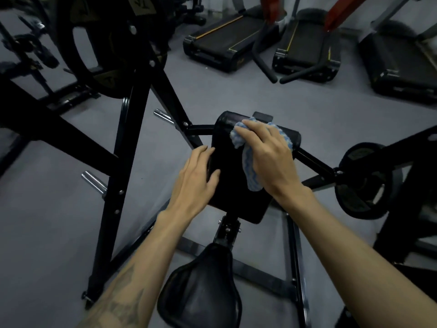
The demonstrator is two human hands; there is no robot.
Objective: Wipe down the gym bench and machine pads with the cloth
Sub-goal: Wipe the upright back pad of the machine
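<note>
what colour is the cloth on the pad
The cloth is white with wavy blue stripes, seen in the head view under the right hand.

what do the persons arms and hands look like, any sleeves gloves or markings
Both forearms are bare, with no sleeves in view and no gloves, rings or watch. The left forearm carries a dark tattoo along it. The right forearm, left hand and right hand show no markings.
</note>
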